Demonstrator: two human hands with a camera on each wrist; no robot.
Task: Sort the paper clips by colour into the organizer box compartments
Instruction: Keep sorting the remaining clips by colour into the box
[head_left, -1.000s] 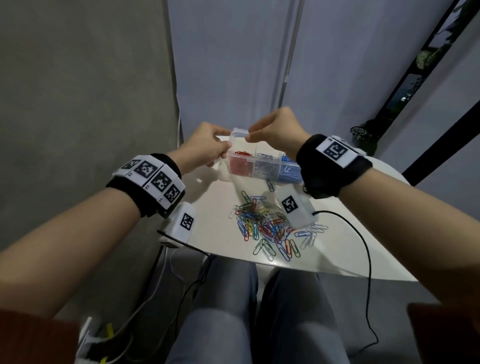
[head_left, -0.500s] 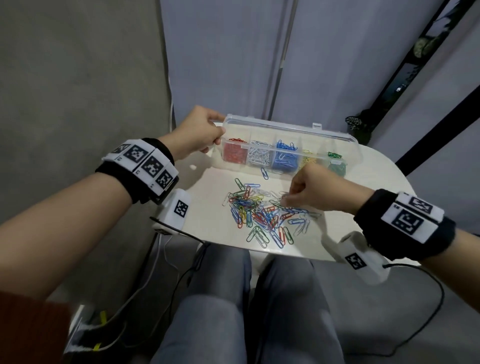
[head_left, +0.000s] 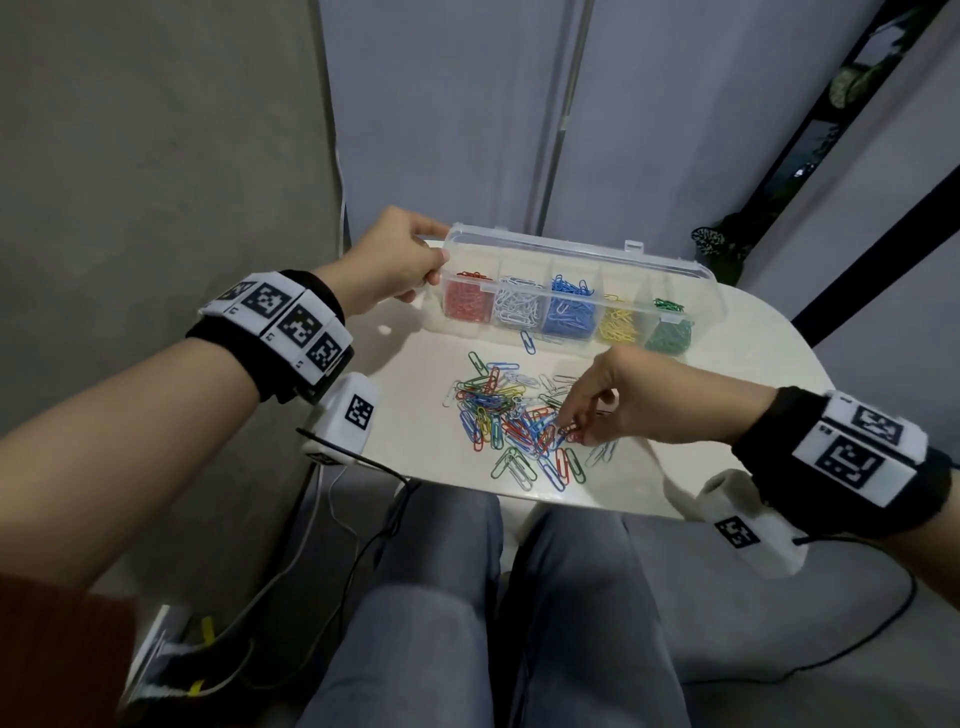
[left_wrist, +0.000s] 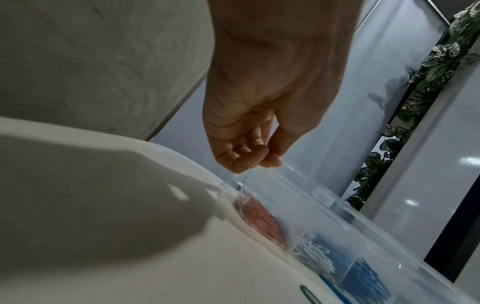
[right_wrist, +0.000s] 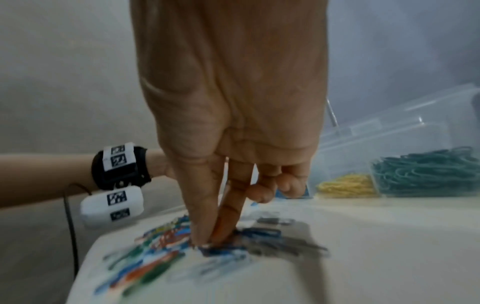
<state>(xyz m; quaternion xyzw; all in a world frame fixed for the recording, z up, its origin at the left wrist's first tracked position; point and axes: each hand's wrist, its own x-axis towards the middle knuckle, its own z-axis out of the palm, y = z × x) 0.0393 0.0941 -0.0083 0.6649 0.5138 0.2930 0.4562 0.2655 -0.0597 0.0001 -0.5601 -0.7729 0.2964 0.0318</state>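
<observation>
A clear organizer box (head_left: 680, 270) stands at the back of the white table (head_left: 753, 364) with its lid up. Its compartments hold, from left to right, red (head_left: 467, 301), white, blue (head_left: 569, 312), yellow and green (head_left: 670, 335) clips. My left hand (head_left: 434, 260) grips the lid's left corner (left_wrist: 257, 164) between thumb and curled fingers. A mixed pile of coloured clips (head_left: 498, 410) lies in front of the box. My right hand (head_left: 569, 428) reaches down into the pile's right side, thumb and forefinger (right_wrist: 207, 242) pinching a clip there; its colour is unclear.
One blue clip (head_left: 528, 343) lies alone just in front of the box. The table's near edge runs above my knees (head_left: 441, 597). A grey wall is on the left, a plant (head_left: 719, 244) behind the table at right. Cables hang off both wrists.
The box, lifted in both hands a second ago, now stands on the table with the lid up. My right hand left it, came down to the pile and pinches there.
</observation>
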